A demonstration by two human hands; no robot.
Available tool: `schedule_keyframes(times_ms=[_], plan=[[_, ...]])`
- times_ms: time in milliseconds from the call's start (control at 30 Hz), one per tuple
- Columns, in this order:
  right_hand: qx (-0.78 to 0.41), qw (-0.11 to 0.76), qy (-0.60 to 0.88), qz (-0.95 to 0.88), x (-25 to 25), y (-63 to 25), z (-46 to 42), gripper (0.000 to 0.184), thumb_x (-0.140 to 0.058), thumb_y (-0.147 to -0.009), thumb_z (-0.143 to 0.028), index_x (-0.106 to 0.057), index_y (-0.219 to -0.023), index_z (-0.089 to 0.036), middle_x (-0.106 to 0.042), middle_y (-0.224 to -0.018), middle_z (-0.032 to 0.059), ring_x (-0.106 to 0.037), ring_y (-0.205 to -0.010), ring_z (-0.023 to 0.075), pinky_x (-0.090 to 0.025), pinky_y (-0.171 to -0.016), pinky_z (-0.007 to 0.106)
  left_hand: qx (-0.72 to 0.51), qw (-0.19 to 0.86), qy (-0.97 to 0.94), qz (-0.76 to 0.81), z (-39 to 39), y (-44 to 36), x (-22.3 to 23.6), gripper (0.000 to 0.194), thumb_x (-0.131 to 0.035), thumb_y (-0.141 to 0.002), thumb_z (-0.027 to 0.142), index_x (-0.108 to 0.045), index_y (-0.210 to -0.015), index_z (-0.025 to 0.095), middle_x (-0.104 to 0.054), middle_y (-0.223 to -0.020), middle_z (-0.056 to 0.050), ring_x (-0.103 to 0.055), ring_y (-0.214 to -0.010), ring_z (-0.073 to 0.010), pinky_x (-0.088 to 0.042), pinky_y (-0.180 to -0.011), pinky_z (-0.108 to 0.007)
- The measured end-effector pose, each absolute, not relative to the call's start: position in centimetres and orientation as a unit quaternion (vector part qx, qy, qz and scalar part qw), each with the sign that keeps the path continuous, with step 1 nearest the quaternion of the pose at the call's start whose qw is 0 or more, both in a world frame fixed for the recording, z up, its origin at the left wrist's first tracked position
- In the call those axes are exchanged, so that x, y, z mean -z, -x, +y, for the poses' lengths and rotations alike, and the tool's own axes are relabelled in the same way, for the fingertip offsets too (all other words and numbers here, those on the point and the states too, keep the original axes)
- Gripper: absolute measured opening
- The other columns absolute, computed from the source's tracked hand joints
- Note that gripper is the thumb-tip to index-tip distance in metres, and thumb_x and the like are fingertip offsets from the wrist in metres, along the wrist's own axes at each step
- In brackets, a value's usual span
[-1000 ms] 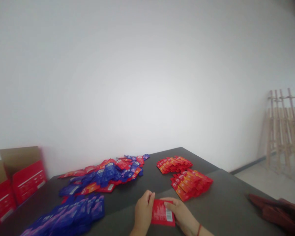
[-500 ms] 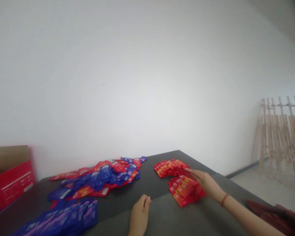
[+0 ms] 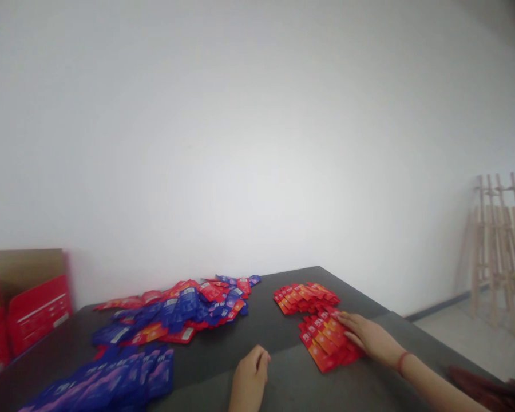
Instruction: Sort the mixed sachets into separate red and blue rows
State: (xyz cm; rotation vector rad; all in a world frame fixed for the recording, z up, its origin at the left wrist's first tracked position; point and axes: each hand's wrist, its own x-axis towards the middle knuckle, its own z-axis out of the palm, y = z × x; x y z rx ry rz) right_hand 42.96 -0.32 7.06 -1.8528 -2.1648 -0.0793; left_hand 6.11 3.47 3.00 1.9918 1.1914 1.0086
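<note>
Packets in red-orange (image 3: pixel 324 341) are fanned out at roughly 5 o'clock, right hand (image 3: pixel 369 335) resting on them, can't tell if it's pinching any. Left hand (image 3: pixel 249 377) is curled closed, 6 o'clock.

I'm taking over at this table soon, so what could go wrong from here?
The right hand rests on the near row of red-orange packets; a sideways push might skew their overlap. The far row lies just behind, so the two could run together. On the left, the mixed pile lies close behind the blue row, so a slipping red packet might stray into it.
</note>
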Motion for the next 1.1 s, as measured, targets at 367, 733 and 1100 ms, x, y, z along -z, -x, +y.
schedule_keyframes(times_ms=[367, 733, 1100], plan=[[-0.025, 0.128, 0.632, -0.764, -8.6, -41.7, -0.1, 0.052, -0.043, -0.087, -0.052, -0.058, -0.127, -0.023, -0.054, -0.134, 0.0100, -0.044, -0.127, 0.0273, -0.030, -0.109, 0.041, -0.381, 0.311, -0.744, 0.452, 3.2, -6.2, -3.2, 0.030, -0.032, -0.090, 0.034, -0.055, -0.074, 0.022, -0.050, -0.052, 0.006, -0.052, -0.053, -0.0144, -0.031, -0.055, -0.023], [0.039, 0.157, 0.579, -0.799, -9.6, -33.8, 3.4, 0.049, -0.042, -0.089, -0.046, -0.053, -0.131, -0.024, -0.049, -0.139, 0.0080, -0.043, -0.128, 0.0250, -0.030, -0.109, 0.041, -0.438, 0.332, -0.697, 0.460, 3.1, -6.8, -3.0, 0.026, -0.036, -0.086, 0.031, -0.053, -0.069, 0.022, -0.048, -0.053, 0.004, -0.049, -0.056, -0.0150, -0.033, -0.057, -0.024], [-0.022, 0.184, 0.500, -0.846, -9.7, -8.2, 14.7, 0.060, -0.059, -0.076, -0.026, -0.046, -0.133, -0.016, -0.040, -0.144, 0.0160, -0.037, -0.130, 0.0306, -0.033, -0.103, 0.045, -0.531, 0.372, -0.575, 0.499, 4.8, -4.9, -1.5, 0.040, -0.038, -0.083, 0.053, -0.045, -0.058, 0.021, -0.052, -0.059, 0.000, -0.051, -0.063, -0.0168, -0.041, -0.061, -0.026]])
